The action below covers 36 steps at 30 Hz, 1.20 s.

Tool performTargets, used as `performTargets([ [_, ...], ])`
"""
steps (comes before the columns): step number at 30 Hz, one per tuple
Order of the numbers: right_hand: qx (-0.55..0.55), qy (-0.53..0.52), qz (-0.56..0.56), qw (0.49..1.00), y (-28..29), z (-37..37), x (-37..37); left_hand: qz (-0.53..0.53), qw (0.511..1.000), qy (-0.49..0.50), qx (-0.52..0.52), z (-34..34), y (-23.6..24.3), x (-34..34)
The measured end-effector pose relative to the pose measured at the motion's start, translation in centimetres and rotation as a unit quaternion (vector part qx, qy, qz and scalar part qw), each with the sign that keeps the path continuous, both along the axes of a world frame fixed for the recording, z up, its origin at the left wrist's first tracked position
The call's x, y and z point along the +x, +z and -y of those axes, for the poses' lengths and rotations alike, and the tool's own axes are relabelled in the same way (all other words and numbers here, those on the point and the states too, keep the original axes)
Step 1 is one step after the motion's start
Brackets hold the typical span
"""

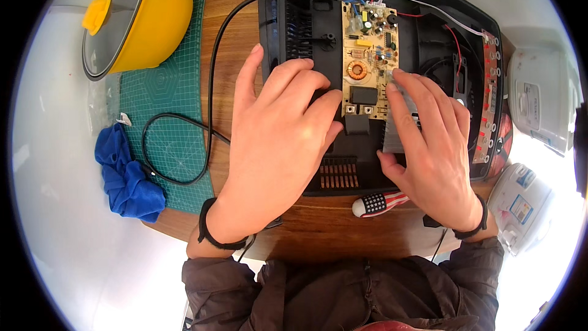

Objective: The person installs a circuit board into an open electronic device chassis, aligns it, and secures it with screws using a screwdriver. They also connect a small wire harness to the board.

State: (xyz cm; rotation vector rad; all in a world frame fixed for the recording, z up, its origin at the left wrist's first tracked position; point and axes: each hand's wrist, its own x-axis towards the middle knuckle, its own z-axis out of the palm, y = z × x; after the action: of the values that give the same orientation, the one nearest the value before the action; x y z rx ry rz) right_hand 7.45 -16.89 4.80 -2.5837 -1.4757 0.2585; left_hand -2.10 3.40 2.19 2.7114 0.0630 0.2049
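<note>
A tan circuit board (370, 55) with a copper coil, capacitors and a dark block lies in the open black plastic housing (422, 43) of an appliance. A ribbed silver heat sink (392, 141) sits along the board's right side. My right hand (432, 129) grips the heat sink, fingertips at the board's right edge and thumb near the heat sink's lower end. My left hand (278, 125) is spread over the housing's left part. Its index fingertip reaches the board's lower left edge; whether it touches is unclear. Part of the heat sink is hidden under my right hand.
A black cable (211, 67) loops over a green cutting mat (165, 95). Left stand a yellow pot (156, 21) with a glass lid and a blue cloth (125, 175). A screwdriver with a flag-patterned handle (376, 203) lies in front. Clear plastic boxes (539, 95) stand right.
</note>
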Motion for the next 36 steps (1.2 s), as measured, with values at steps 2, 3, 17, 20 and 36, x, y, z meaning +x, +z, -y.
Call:
performTargets([
  [2, 0.003, -0.004, -0.008, 1.000, -0.02, 0.04, -0.07, -0.006, 1.000, -0.003, -0.002, 0.11, 0.09, 0.02],
  [3, 0.001, -0.003, -0.009, 1.000, -0.02, 0.06, -0.08, -0.010, 1.000, -0.005, -0.003, 0.15, 0.10, 0.03],
  [17, 0.020, -0.004, -0.011, 1.000, 0.03, -0.15, 0.23, -0.020, 1.000, -0.013, -0.015, 0.15, 0.10, -0.15],
  [20, 0.023, -0.005, 0.003, 1.000, -0.12, -0.10, 0.33, -0.015, 1.000, -0.014, -0.016, 0.27, 0.08, -0.07],
  [36, 0.008, -0.019, -0.010, 1.000, -0.08, -0.22, 0.49, -0.009, 1.000, -0.011, -0.027, 0.48, -0.20, 0.07],
])
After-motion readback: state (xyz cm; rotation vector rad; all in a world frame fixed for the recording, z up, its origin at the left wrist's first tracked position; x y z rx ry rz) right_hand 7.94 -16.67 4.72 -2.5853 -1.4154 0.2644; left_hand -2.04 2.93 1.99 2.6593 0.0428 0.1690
